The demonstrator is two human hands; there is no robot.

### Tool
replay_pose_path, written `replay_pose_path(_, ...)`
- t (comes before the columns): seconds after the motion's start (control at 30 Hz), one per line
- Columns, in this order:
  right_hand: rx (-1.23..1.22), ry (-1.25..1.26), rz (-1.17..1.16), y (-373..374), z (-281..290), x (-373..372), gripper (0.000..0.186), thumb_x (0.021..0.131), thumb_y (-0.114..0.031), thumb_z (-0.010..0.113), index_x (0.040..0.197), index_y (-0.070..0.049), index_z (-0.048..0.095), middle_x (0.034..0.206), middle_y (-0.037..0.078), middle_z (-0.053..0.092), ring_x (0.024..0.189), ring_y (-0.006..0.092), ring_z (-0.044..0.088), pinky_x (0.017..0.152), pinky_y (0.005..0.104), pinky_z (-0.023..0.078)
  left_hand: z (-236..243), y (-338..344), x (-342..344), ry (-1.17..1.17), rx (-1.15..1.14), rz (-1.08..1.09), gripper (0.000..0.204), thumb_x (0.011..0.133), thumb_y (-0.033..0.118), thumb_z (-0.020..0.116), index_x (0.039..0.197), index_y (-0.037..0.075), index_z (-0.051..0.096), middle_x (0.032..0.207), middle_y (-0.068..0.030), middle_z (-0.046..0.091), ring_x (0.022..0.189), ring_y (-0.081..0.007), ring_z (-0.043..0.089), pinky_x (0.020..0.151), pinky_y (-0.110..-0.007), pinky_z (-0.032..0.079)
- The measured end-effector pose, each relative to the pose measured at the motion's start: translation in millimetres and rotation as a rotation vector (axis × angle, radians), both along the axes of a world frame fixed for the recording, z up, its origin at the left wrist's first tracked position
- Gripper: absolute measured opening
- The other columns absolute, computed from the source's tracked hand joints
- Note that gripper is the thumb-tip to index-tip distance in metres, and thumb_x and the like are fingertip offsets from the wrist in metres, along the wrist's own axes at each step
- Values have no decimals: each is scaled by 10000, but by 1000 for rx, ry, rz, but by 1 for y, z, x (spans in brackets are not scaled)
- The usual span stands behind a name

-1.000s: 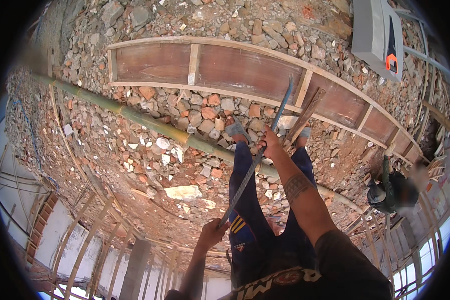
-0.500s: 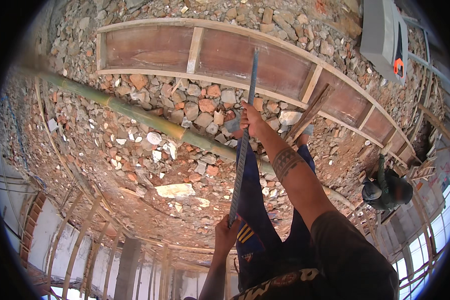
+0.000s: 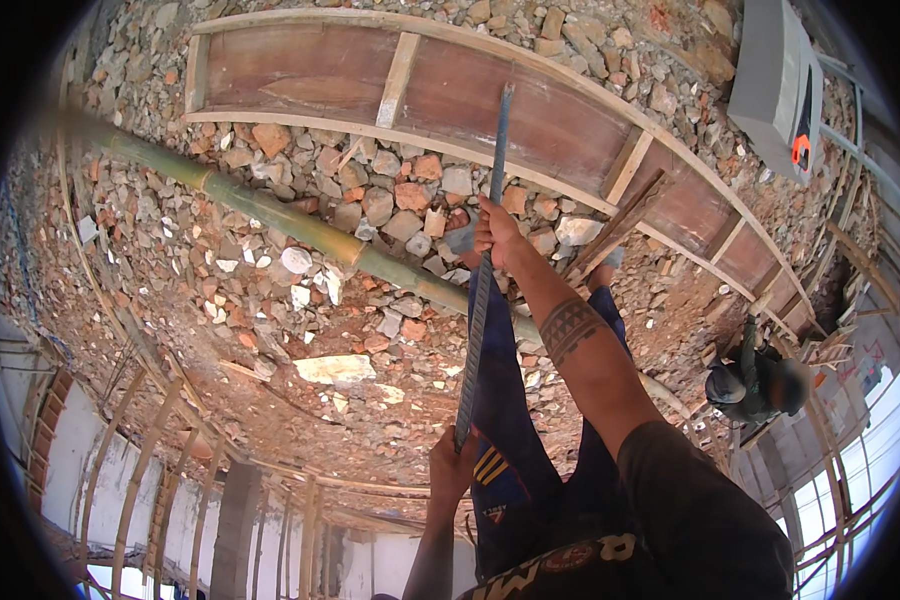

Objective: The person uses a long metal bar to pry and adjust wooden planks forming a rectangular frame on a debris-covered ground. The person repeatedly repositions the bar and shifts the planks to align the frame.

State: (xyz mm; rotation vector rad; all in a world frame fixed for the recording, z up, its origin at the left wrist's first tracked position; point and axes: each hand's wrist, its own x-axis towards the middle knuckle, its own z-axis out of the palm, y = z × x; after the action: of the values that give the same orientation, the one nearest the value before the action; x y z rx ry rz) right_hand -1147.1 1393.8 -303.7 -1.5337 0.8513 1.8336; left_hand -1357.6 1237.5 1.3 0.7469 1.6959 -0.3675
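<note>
A long ribbed metal bar (image 3: 481,325), bluish toward its far end, runs almost straight away from me. My left hand (image 3: 451,463) grips its near end beside my thigh. Farther along, my right hand (image 3: 500,234) is wrapped round it. The bar's far tip overlaps a curved wooden frame (image 3: 515,125) with brown panels and crosspieces; whether they touch I cannot tell. Below the frame lies broken brick and stone rubble (image 3: 378,206), where my feet are partly visible. A loose wooden plank (image 3: 615,228) leans across the frame's near edge, right of my right hand.
A green bamboo pole (image 3: 280,225) crosses the rubble behind my legs. At upper right, a saw with orange handle (image 3: 800,150) lies on a grey block (image 3: 760,95). A crouching co-worker (image 3: 755,385) is at the right. Thin wooden poles (image 3: 175,460) line the lower left.
The bar has swung from a rightward slant to nearly straight, its tip moving left and forward. My right hand moved left and up, my left hand slightly right. The view has shifted somewhat.
</note>
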Motion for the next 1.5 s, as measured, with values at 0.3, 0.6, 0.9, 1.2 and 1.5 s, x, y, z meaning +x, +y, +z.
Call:
replay_pose_path(0.3, 34, -21, 24, -3, 0, 1, 380, 981, -435, 575, 766, -171, 406, 603, -69, 301, 456, 77, 209, 429, 280, 210, -47, -45, -20, 38, 124, -110, 286, 901, 252, 648, 784, -1, 585, 556, -171, 543, 499, -318, 587, 510, -407, 434)
replay_pose_path(0.6, -85, -149, 174, -15, -31, -7, 483, 996, -423, 551, 674, -184, 282, 591, -47, 186, 479, 115, 200, 466, 325, 234, -111, -70, -36, -84, 82, -187, 226, 910, 201, 618, 846, -15, 623, 632, -156, 602, 589, -249, 635, 563, -388, 464)
replay_pose_path(0.9, -198, -357, 228, 1, -13, -7, 396, 981, -373, 571, 748, -79, 443, 568, 3, 302, 477, 141, 262, 436, 347, 256, -45, -39, 3, 107, 128, -53, 377, 909, 308, 678, 751, -9, 547, 612, -220, 569, 587, -400, 623, 535, -483, 437)
replay_pose_path(1.2, -229, -716, 688, -19, -33, 18, 487, 916, -450, 638, 754, 7, 590, 565, 60, 506, 454, 192, 486, 431, 375, 388, -11, -55, 75, 18, 111, 1, 458, 921, 399, 658, 723, -7, 587, 532, -148, 541, 472, -300, 549, 486, -418, 400)
replay_pose_path(1.5, -194, -758, 931, -40, -62, 61, 437, 903, -415, 632, 753, -5, 614, 557, 43, 514, 421, 153, 460, 395, 351, 363, -22, -106, 136, -112, -45, 350, 531, 947, 396, 641, 617, 1, 509, 473, -67, 442, 455, -125, 450, 461, -378, 360)
